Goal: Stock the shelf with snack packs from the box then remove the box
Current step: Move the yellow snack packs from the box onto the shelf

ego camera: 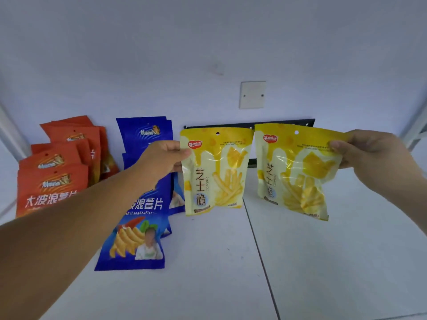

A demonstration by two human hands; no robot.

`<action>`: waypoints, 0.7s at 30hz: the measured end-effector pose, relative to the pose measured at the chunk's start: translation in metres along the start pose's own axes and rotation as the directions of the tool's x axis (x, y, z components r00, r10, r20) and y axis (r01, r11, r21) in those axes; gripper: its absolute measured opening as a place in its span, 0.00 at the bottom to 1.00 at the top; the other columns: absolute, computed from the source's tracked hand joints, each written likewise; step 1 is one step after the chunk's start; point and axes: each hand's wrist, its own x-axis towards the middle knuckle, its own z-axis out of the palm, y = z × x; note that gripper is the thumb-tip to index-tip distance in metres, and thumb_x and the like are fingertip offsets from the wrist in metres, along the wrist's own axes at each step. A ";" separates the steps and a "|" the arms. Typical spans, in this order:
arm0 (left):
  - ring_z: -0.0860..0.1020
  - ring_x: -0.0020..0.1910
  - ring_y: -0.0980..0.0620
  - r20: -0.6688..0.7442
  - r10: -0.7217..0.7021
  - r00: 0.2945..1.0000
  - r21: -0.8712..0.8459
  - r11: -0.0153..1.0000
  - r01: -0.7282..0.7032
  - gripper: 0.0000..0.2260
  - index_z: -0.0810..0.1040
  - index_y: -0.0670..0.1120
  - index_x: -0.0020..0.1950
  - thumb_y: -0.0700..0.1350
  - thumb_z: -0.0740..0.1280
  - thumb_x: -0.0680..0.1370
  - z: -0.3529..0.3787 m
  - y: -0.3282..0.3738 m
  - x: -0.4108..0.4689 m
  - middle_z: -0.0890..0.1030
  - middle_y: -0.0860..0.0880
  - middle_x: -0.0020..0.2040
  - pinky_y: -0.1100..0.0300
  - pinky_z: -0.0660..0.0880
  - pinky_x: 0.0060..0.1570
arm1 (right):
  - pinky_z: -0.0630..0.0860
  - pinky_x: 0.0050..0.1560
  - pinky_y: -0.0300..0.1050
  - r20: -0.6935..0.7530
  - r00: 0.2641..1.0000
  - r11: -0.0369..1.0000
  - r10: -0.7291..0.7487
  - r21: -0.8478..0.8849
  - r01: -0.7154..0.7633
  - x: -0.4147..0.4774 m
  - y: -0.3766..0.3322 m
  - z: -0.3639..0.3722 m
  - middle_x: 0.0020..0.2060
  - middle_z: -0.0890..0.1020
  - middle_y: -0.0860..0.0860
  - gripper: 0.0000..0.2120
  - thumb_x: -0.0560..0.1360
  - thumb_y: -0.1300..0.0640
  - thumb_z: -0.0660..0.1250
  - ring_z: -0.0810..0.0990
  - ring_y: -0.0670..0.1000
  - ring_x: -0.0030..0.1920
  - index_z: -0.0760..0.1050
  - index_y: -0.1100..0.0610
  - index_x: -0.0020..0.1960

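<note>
Two yellow snack packs are held upright over the white shelf (208, 262). My left hand (161, 158) pinches the upper left edge of the left yellow pack (216, 172), whose bottom edge sits at or just above the shelf. My right hand (374, 155) pinches the upper right corner of the right yellow pack (295, 172), which hangs a little above the shelf. The box is out of view.
Several orange snack packs (55, 172) lean at the far left against the wall. Blue snack packs (143, 204) stand and lie beside them. A black bracket (277, 123) and a white wall plate (252, 94) are behind the yellow packs. A seam (261, 257) splits the shelf.
</note>
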 end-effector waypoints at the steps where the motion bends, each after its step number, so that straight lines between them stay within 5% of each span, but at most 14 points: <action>1: 0.86 0.50 0.49 -0.004 -0.002 1.000 0.002 1.000 0.002 0.09 0.82 0.42 0.58 0.40 0.70 0.79 0.001 -0.003 0.011 0.87 0.45 0.50 0.57 0.83 0.49 | 0.82 0.50 0.46 0.009 1.000 1.000 0.000 0.007 0.000 0.008 0.005 0.006 0.38 0.87 0.49 0.08 0.80 0.51 0.69 0.87 0.53 0.40 0.82 0.53 0.44; 3: 0.86 0.49 0.50 -0.012 -0.009 1.000 -0.002 1.000 0.009 0.07 0.82 0.44 0.56 0.40 0.70 0.79 0.003 -0.009 0.033 0.87 0.46 0.49 0.60 0.83 0.45 | 0.81 0.48 0.43 0.023 1.000 1.000 0.006 0.017 -0.006 0.025 0.016 0.017 0.38 0.87 0.48 0.08 0.80 0.51 0.69 0.87 0.52 0.40 0.82 0.51 0.43; 10: 0.85 0.53 0.51 -0.012 -0.004 1.000 0.072 0.997 0.005 0.09 0.82 0.46 0.59 0.41 0.69 0.79 0.003 -0.032 0.103 0.86 0.48 0.53 0.56 0.80 0.55 | 0.80 0.57 0.64 0.083 0.996 0.998 0.026 0.049 -0.030 0.092 0.053 0.060 0.40 0.88 0.50 0.06 0.79 0.51 0.69 0.87 0.56 0.43 0.83 0.52 0.47; 15: 0.84 0.54 0.50 -0.061 -0.020 0.998 0.050 0.998 0.023 0.08 0.83 0.48 0.57 0.41 0.70 0.79 0.001 -0.051 0.139 0.86 0.48 0.53 0.54 0.80 0.57 | 0.82 0.44 0.36 0.135 0.989 0.993 0.063 0.088 -0.075 0.141 0.074 0.093 0.35 0.86 0.42 0.08 0.80 0.54 0.68 0.86 0.46 0.37 0.82 0.52 0.43; 19: 0.85 0.54 0.50 -0.079 -0.052 0.996 0.030 0.998 0.054 0.08 0.82 0.48 0.56 0.41 0.71 0.78 -0.001 -0.057 0.157 0.86 0.49 0.53 0.53 0.80 0.56 | 0.76 0.36 0.33 0.158 0.986 0.997 0.059 0.034 -0.065 0.172 0.083 0.121 0.34 0.83 0.46 0.09 0.80 0.53 0.68 0.79 0.37 0.29 0.81 0.53 0.43; 21: 0.85 0.53 0.50 -0.074 -0.054 0.996 0.042 0.997 0.057 0.09 0.82 0.47 0.58 0.41 0.71 0.78 -0.004 -0.057 0.166 0.86 0.48 0.53 0.51 0.80 0.57 | 0.72 0.33 0.33 0.147 0.986 0.997 0.080 0.005 -0.081 0.185 0.087 0.133 0.34 0.80 0.49 0.12 0.81 0.52 0.67 0.77 0.41 0.30 0.78 0.50 0.38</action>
